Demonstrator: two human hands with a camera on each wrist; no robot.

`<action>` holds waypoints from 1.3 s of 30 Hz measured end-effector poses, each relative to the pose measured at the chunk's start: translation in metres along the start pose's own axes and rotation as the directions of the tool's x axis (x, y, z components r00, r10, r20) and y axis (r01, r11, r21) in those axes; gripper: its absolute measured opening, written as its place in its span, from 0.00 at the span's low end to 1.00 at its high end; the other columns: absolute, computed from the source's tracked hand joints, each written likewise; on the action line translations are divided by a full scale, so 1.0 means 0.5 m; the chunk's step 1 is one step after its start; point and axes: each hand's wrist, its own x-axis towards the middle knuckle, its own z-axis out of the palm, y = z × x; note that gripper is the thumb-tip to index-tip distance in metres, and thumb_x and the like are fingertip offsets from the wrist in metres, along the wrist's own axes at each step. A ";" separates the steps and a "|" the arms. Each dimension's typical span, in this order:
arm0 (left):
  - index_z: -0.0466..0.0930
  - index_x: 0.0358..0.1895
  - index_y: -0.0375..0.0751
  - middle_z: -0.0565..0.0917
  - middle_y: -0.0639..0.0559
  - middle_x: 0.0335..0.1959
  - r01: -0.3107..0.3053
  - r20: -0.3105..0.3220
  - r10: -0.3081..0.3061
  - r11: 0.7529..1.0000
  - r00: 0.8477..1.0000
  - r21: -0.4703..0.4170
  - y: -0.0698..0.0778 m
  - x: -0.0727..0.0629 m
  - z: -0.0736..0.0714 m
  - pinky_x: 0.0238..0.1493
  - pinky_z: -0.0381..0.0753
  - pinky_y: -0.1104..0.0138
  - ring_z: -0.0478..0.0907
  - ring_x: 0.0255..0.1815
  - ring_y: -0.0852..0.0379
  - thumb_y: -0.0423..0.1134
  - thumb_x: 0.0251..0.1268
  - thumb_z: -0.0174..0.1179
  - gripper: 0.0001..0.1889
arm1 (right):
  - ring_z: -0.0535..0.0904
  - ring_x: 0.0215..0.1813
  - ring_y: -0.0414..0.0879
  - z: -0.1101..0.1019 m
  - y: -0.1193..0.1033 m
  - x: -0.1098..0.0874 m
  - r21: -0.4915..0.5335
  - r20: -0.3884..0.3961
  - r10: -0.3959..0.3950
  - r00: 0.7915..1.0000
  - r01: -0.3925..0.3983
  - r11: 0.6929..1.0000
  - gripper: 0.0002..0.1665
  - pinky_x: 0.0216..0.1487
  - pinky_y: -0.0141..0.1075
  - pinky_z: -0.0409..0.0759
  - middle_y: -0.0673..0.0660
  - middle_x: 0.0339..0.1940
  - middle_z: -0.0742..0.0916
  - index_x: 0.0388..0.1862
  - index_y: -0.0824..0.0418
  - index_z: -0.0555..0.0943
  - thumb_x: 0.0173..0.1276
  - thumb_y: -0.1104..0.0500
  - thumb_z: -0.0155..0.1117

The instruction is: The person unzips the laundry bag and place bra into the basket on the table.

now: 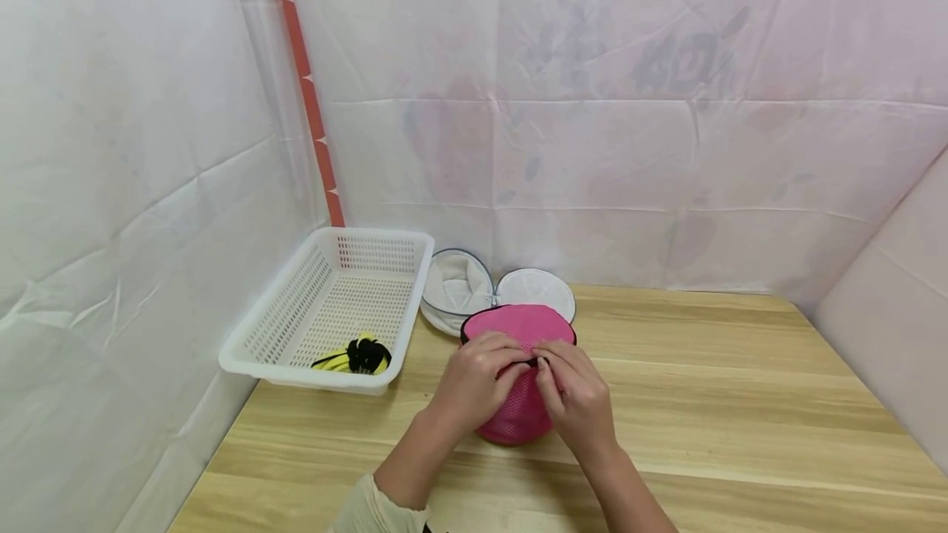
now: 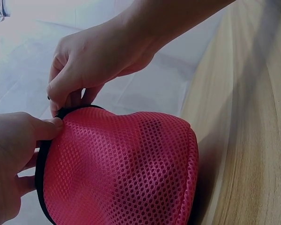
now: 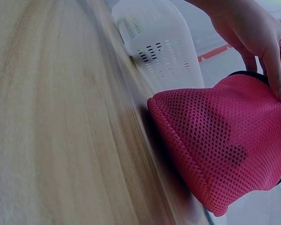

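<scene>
A pink mesh laundry bag (image 1: 516, 416) with a black zipper edge stands on the table in front of the person. My left hand (image 1: 472, 381) pinches the black edge at the front of its round top. Close beside it, my right hand (image 1: 581, 395) pinches the same edge between thumb and fingers. In the left wrist view both hands meet at the rim, the bag's mesh side (image 2: 126, 164) bulging below them. Dark patches show through the mesh (image 3: 201, 126) in the right wrist view; what lies inside is hidden.
A white perforated basket (image 1: 417, 311) stands at the left, holding a bundle of yellow and black straps (image 1: 363, 354). Behind the pink bag lie a white mesh bag (image 1: 452, 290) with a dark rim and a round white piece (image 1: 538, 290). White sheeting (image 1: 592, 155) hangs around the table.
</scene>
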 end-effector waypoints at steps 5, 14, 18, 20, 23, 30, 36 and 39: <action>0.90 0.38 0.46 0.87 0.58 0.38 0.014 0.009 -0.014 1.000 1.000 0.002 -0.001 0.000 -0.003 0.52 0.79 0.72 0.82 0.44 0.62 0.37 0.59 0.70 0.05 | 0.84 0.44 0.54 -0.002 0.002 0.002 -0.004 -0.002 0.001 1.000 -0.001 1.000 0.13 0.62 0.27 0.75 0.59 0.39 0.89 0.36 0.70 0.86 0.68 0.64 0.55; 0.90 0.38 0.45 0.87 0.57 0.36 0.013 -0.010 -0.013 1.000 1.000 -0.005 -0.008 -0.002 -0.002 0.48 0.80 0.73 0.81 0.41 0.62 0.37 0.58 0.71 0.05 | 0.84 0.45 0.54 -0.009 0.012 0.003 -0.015 -0.005 0.024 1.000 -0.024 1.000 0.12 0.62 0.25 0.74 0.59 0.40 0.89 0.37 0.70 0.86 0.64 0.66 0.56; 0.90 0.38 0.45 0.86 0.58 0.36 0.030 -0.016 -0.030 0.999 0.999 -0.020 -0.012 -0.001 -0.004 0.48 0.80 0.74 0.81 0.41 0.63 0.37 0.58 0.71 0.05 | 0.84 0.44 0.54 -0.013 0.017 0.004 -0.020 -0.021 0.035 0.999 -0.036 0.999 0.11 0.60 0.24 0.74 0.59 0.39 0.89 0.37 0.70 0.86 0.63 0.67 0.57; 0.90 0.38 0.45 0.86 0.57 0.36 0.035 -0.019 -0.036 0.999 0.999 -0.025 -0.013 -0.001 -0.005 0.48 0.80 0.74 0.81 0.41 0.63 0.37 0.58 0.71 0.05 | 0.84 0.43 0.53 -0.014 0.020 0.004 -0.022 -0.028 0.044 0.999 -0.045 0.999 0.11 0.60 0.23 0.74 0.59 0.39 0.89 0.37 0.69 0.87 0.63 0.67 0.58; 0.90 0.38 0.45 0.86 0.57 0.36 0.042 -0.016 -0.043 0.999 0.999 -0.023 -0.016 -0.001 -0.006 0.48 0.80 0.74 0.81 0.42 0.63 0.37 0.58 0.71 0.05 | 0.84 0.43 0.53 -0.016 0.022 0.004 -0.026 -0.028 0.052 0.998 -0.053 0.998 0.11 0.60 0.22 0.74 0.59 0.40 0.89 0.38 0.69 0.87 0.62 0.68 0.58; 0.90 0.37 0.45 0.86 0.57 0.36 0.048 -0.011 -0.048 0.999 0.999 0.002 -0.020 -0.002 -0.007 0.50 0.81 0.73 0.82 0.43 0.62 0.37 0.57 0.71 0.05 | 0.84 0.44 0.54 -0.020 0.025 0.006 -0.047 -0.037 0.062 0.997 -0.064 0.997 0.11 0.61 0.22 0.73 0.59 0.40 0.89 0.38 0.69 0.87 0.62 0.68 0.58; 0.90 0.38 0.46 0.86 0.58 0.37 0.064 0.036 -0.065 0.998 0.997 0.014 -0.018 -0.003 -0.007 0.50 0.80 0.72 0.81 0.43 0.62 0.37 0.58 0.71 0.06 | 0.84 0.44 0.54 -0.022 0.026 0.006 -0.060 -0.041 0.071 0.997 -0.073 0.995 0.11 0.62 0.21 0.72 0.59 0.40 0.89 0.38 0.69 0.87 0.62 0.67 0.58; 0.90 0.39 0.46 0.86 0.57 0.37 0.075 0.049 -0.077 0.997 0.996 0.029 -0.018 -0.003 -0.006 0.51 0.81 0.71 0.81 0.43 0.61 0.37 0.58 0.71 0.06 | 0.84 0.44 0.53 -0.023 0.027 0.004 -0.056 -0.035 0.075 0.997 -0.076 0.996 0.11 0.62 0.21 0.71 0.59 0.40 0.89 0.38 0.69 0.87 0.63 0.67 0.58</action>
